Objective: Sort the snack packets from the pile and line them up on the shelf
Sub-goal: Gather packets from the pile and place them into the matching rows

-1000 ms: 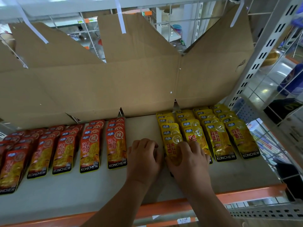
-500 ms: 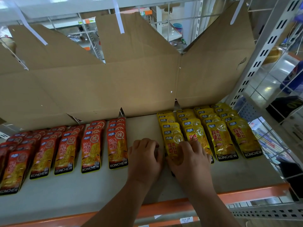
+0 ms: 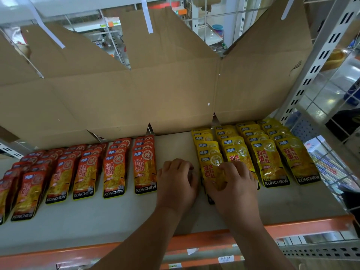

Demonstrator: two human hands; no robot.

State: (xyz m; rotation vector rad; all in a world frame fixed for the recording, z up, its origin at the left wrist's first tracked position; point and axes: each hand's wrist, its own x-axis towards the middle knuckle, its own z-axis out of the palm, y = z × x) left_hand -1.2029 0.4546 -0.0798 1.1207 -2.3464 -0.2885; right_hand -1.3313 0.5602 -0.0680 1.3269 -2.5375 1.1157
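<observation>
A flattened brown cardboard box (image 3: 155, 98) with raised flaps stands upright as a backdrop. Thin white plastic strips (image 3: 147, 18) hang above its top edge. Through the gaps between its flaps show a white wire grid (image 3: 113, 38) and, farther off, a small blue tub (image 3: 217, 28). To the right of the cardboard rises a white slotted metal upright (image 3: 319, 61).

Big brown cardboard (image 3: 136, 98) is standing up at the back w/ white paper strips (image 3: 146, 16) hanging over it, a white metal post (image 3: 319, 61) w/ slots is going up on the right, light is shining on the smooth floor (image 3: 331, 90) behind & an orange bar (image 3: 302, 227) is running along the front.
</observation>
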